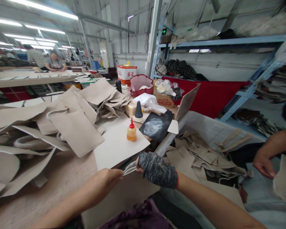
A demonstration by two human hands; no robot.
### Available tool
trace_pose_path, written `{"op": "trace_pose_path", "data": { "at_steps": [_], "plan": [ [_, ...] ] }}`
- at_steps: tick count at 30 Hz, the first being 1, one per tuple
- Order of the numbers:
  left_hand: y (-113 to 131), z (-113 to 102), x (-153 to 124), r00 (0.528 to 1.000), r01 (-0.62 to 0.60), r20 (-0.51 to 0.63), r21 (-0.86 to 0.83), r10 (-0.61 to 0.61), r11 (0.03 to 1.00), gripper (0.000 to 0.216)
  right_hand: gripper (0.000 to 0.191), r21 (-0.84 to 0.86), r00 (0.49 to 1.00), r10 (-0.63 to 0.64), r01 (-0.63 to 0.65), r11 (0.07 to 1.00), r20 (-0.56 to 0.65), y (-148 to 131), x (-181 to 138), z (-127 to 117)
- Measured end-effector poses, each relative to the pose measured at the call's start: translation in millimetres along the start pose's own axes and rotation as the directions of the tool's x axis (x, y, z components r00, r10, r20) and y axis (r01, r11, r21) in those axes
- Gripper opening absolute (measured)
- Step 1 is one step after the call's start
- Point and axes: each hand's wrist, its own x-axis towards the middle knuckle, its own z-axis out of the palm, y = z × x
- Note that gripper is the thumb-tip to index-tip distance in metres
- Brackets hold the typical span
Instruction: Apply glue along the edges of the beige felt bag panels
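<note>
We see our left hand (107,179) and our right hand (157,170) meeting low over the near edge of the bench (62,178), both pinched shut on a thin pale strap (129,170). The strap is narrow and off-white; it shows only as a short curved run between the two hands, with two slim edges lying close together. The rest of it is hidden by the fingers. Our right hand wears a grey knitted fingerless glove with a red cuff edge; the left is bare.

Just beyond the strap lies a cream sheet of card (116,146), and on its far corner stands a small amber glue bottle (131,131) with a red tip. Beige cut panels (76,130) pile along the bench's left side. To the right, a grey bin (205,127) holds more beige pieces, and another person's hand (263,165) reaches near it.
</note>
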Motion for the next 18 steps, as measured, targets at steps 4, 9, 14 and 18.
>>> {"op": "trace_pose_path", "data": {
  "at_steps": [4,9,14,18],
  "plan": [
    [13.4,1.2,11.4,1.000,0.007,0.026,0.005,-0.007,1.000,0.036,0.013,0.016,0.999,0.020,-0.021,1.000,0.048,-6.6,3.0,-9.1],
    [20.0,1.5,16.7,1.000,-0.004,-0.028,-0.036,0.003,0.999,0.034,0.012,0.025,0.997,0.041,-0.042,0.999,0.058,-11.4,3.4,-15.0],
    [22.4,5.0,17.8,0.997,0.020,-0.075,-0.057,-0.024,0.998,0.032,0.014,0.146,0.999,0.044,-0.041,0.988,-0.021,-14.9,3.5,-22.2],
    [22.1,8.3,16.2,0.991,0.036,-0.129,-0.028,-0.040,0.999,0.032,0.031,0.120,0.998,0.034,-0.027,0.992,-0.051,-10.3,-1.9,-31.0]
  ]
}}
